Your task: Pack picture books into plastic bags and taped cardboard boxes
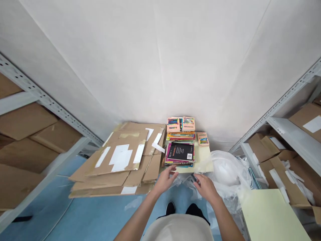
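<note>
My left hand (166, 179) reaches forward with its fingers spread, at the front edge of a pale yellow board (202, 157) that carries stacks of books. Nearest it lies a stack topped by a black-covered book (180, 152). My right hand (206, 186) is curled, its fingers pinching clear plastic wrap (184, 182) that lies crumpled between the two hands. Behind stands a taller pile of colourful books (181, 128), and a small pink book (203, 139) lies to its right.
Flattened cardboard boxes (117, 160) are piled on the blue floor at the left. Metal shelving (37, 97) with cartons lines both sides. A heap of plastic bags (229, 172) and a pale yellow sheet (271, 216) lie at the right.
</note>
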Demonstrator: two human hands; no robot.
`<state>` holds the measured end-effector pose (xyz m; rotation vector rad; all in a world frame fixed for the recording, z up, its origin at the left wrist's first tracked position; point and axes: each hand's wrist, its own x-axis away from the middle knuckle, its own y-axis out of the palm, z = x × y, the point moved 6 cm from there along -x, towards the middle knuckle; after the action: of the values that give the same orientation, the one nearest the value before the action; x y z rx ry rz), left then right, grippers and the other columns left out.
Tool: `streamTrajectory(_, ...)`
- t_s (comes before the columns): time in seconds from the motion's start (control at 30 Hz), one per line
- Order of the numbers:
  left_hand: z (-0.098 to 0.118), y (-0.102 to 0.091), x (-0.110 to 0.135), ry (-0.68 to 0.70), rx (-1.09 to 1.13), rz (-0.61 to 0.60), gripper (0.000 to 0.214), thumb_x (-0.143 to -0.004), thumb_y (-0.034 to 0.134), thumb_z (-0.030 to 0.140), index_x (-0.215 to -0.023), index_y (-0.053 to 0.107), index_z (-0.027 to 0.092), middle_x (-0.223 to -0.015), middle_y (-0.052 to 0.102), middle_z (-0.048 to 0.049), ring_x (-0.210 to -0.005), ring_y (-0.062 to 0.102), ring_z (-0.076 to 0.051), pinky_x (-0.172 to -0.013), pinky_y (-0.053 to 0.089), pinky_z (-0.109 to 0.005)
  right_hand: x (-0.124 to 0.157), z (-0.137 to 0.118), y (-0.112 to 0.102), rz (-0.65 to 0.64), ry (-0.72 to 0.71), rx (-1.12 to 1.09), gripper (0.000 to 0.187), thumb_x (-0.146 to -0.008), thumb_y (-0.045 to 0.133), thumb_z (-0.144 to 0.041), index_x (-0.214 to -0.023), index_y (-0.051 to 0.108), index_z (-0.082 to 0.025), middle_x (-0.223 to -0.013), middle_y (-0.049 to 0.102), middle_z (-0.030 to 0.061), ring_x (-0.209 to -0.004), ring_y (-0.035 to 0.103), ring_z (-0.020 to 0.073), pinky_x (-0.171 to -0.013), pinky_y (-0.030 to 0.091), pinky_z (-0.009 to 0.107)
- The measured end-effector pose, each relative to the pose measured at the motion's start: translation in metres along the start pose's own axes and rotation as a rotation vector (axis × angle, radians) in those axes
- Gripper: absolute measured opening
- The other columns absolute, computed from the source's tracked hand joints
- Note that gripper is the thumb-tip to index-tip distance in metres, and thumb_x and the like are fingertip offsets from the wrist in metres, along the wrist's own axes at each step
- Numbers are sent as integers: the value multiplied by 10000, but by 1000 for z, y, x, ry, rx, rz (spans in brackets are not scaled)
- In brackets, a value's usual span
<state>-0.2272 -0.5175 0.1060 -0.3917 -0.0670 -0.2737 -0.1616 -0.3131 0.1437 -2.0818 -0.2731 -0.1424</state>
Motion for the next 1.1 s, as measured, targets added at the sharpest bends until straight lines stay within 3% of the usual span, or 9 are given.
streamTrajectory(0.1, -2, -4, -14, 3, 30, -1, 465, -789, 573, 495, -1124, 625, 177, -1088, 718, -127, -876, 712, -244, -759, 562, -373, -20, -4, -2, 15, -2, 27, 369, -892, 496, -213, -1241, 614, -195, -1041, 691, 80, -988, 645, 230, -878, 483, 315)
streamTrajectory(0.3, 9, -11, -57, 1, 22, 14, 489, -806, 558, 470, -1165, 607, 141, -1158, 684, -153, -965, 687, -247, -814, 560, -380, -70, 1, -28, 158, -42, 7, 391, -870, 520, -194, -1248, 613, -229, -1155, 621, 101, -1107, 591, 239, -968, 475, 352)
streamTrajectory(0.5, 41, -16, -131, 133, -172, 103, 419, -830, 550, 425, -1130, 646, 149, -1198, 646, -150, -1090, 626, -278, -943, 514, -453, -137, 19, -53, 249, -45, -56, 468, -854, 551, -219, -1321, 561, -198, -1260, 550, 134, -1202, 521, 280, -1044, 441, 431)
streamTrajectory(0.63, 59, -13, -183, 169, -282, 219, 480, -859, 539, 435, -1231, 600, 137, -1299, 565, -171, -1247, 527, -297, -1040, 445, -463, -190, 32, -63, 281, -66, -227, 547, -848, 553, -263, -1387, 489, -187, -1304, 527, 139, -1261, 488, 276, -1083, 407, 452)
streamTrajectory(0.77, 63, -8, -220, 148, -428, 335, 611, -868, 542, 459, -1356, 490, 94, -1312, 511, -216, -1278, 477, -336, -1061, 399, -497, -245, 47, -66, 310, 26, -461, 563, -873, 534, -388, -1383, 487, -156, -1256, 564, 153, -1052, 607, 248, -983, 477, 432)
streamTrajectory(0.87, 57, 0, -235, 124, -515, 346, 626, -869, 547, 454, -1375, 469, 93, -1259, 535, -215, -1231, 500, -347, -1038, 400, -515, -277, 55, -61, 314, 113, -596, 535, -869, 527, -451, -1320, 542, -163, -1164, 620, 128, -875, 635, 207, -889, 510, 395)
streamTrajectory(0.97, 51, 6, -237, 137, -568, 344, 611, -887, 521, 454, -1391, 457, 115, -1263, 551, -203, -1219, 504, -345, -1029, 394, -517, -295, 60, -55, 338, 163, -724, 478, -833, 562, -428, -1223, 587, -153, -1108, 660, 115, -918, 637, 215, -869, 508, 367)
streamTrajectory(1.1, 54, 11, -230, 155, -626, 315, 611, -901, 497, 455, -1407, 447, 117, -1393, 500, -218, -1251, 474, -366, -1036, 370, -520, -298, 67, -46, 386, 190, -851, 401, -795, 583, -381, -1130, 599, -161, -1126, 666, 111, -1002, 634, 214, -872, 512, 335)
